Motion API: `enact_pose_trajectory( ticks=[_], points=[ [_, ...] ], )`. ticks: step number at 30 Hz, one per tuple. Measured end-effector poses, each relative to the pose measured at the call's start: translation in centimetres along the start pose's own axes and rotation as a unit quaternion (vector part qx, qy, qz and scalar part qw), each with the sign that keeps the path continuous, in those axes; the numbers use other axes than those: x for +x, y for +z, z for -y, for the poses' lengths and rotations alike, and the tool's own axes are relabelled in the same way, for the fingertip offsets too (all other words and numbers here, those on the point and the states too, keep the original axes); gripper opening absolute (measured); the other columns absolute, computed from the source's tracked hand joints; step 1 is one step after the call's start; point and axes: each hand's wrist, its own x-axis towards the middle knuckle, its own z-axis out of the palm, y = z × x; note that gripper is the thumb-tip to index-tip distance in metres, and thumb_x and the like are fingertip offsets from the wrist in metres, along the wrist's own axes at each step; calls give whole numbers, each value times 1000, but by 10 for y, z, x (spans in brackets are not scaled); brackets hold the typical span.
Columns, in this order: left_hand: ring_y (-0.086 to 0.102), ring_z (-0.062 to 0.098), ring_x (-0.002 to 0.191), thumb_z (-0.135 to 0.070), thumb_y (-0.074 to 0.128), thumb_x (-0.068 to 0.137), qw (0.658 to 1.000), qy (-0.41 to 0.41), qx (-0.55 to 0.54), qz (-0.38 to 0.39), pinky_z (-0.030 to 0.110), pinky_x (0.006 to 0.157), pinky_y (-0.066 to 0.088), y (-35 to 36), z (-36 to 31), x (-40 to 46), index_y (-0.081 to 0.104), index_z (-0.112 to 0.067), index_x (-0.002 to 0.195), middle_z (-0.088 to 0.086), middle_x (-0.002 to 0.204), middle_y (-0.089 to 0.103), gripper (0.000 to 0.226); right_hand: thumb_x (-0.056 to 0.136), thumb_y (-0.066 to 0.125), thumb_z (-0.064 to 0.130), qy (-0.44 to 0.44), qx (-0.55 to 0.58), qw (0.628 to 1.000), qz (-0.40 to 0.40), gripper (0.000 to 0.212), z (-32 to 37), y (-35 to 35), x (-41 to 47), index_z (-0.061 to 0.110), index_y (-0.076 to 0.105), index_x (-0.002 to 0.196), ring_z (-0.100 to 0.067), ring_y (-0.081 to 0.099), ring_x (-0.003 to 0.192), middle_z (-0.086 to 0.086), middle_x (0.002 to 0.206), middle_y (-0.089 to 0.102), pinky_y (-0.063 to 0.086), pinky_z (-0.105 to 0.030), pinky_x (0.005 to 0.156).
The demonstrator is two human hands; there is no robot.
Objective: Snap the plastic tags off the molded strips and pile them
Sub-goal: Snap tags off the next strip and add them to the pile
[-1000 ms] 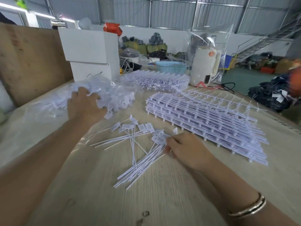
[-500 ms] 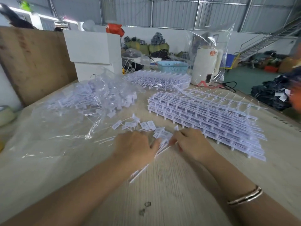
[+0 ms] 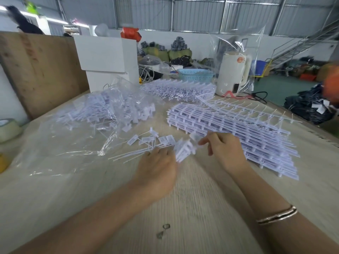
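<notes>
Head view: a bunch of loose tags is gripped by the curled left hand and steadied by the right hand's fingertips, likely for squaring before piling, beside the stacked molded strips.

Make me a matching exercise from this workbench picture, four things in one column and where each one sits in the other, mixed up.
Things:
1. tape roll
2. blue basket
3. stack of strips
4. bracelet

Places:
A. on the right wrist
B. at the table's left edge
C. beside the right hand, on its far right side
D. at the back, left of the white kettle

Pairs: 1-B, 2-D, 3-C, 4-A
</notes>
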Motion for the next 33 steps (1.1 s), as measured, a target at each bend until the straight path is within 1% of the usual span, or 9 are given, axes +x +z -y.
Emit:
enact_pose_trajectory(
  ticks=[3, 5, 11, 14, 17, 20, 24, 27, 33],
  points=[
    [37, 20, 74, -28, 34, 99, 987, 11, -98, -126, 34, 65, 31, -20, 28, 10, 44, -13, 89, 5, 85, 45, 21, 97, 40, 30, -13, 22, 999, -44, 44, 0, -2, 2, 23, 70, 66, -13, 43, 42, -4, 46, 55, 39, -30, 49],
    [37, 21, 76, -28, 33, 99, 985, -10, -43, -167, 34, 65, 28, -28, 55, 30, 46, -11, 91, 4, 84, 40, 23, 98, 39, 29, -25, 28, 997, -60, 45, 0, -3, 3, 22, 70, 66, -7, 42, 40, -15, 51, 56, 38, -24, 48],
    [42, 30, 118, -34, 32, 100, 994, -53, 56, 74, 40, 94, 38, 12, 98, 71, 47, -3, 117, 16, 125, 48, 37, 98, 38, 32, -26, 12, 999, -28, 44, -4, 0, 1, 27, 67, 66, -10, 38, 37, -17, 55, 60, 29, -19, 39],
    [41, 31, 118, -53, 38, 93, 994, -76, -51, 55, 39, 93, 38, 20, 109, 76, 54, -8, 102, 14, 119, 48, 49, 96, 40, 29, -4, 10, 1000, -8, 43, -6, 5, -1, 30, 67, 63, -14, 40, 40, -4, 50, 57, 32, -27, 43],
    [37, 28, 123, -69, 38, 84, 979, -120, -162, 40, 42, 98, 38, 12, 117, 83, 50, -14, 122, 9, 129, 42, 69, 91, 42, 26, -5, -51, 996, 77, 33, -1, 20, -7, 27, 69, 72, -12, 57, 61, 11, 58, 60, 42, -30, 60],
    [37, 31, 131, -78, 25, 81, 974, -155, -137, 91, 41, 104, 35, 12, 118, 89, 37, -15, 141, 13, 147, 35, 88, 94, 39, 36, -33, -165, 965, 201, 30, 11, 45, -14, 22, 66, 98, -19, 56, 95, 1, 101, 61, 45, -33, 86],
    [35, 34, 134, -83, 3, 62, 965, -183, -112, 154, 43, 109, 31, 18, 114, 91, 29, -19, 147, 14, 152, 29, 109, 98, 31, 38, -91, -284, 919, 257, 40, 34, 71, -17, 12, 60, 103, -28, 49, 109, -9, 111, 51, 39, -38, 91],
    [29, 34, 138, -84, 9, 74, 960, -201, -88, 175, 43, 112, 25, 19, 110, 93, 31, -13, 145, 14, 154, 23, 102, 96, 37, 36, -142, -359, 878, 285, 41, 53, 102, -24, 11, 55, 124, -29, 43, 120, -11, 129, 45, 35, -41, 96],
    [11, 24, 145, -91, 33, 48, 925, -92, -142, 339, 46, 117, 11, -10, 109, 91, 23, -27, 148, 3, 158, 11, 119, 95, 34, 38, -227, -356, 861, 283, 50, 80, 130, -37, 6, 54, 128, -32, 38, 125, -16, 135, 46, 25, -47, 106]
  ],
)
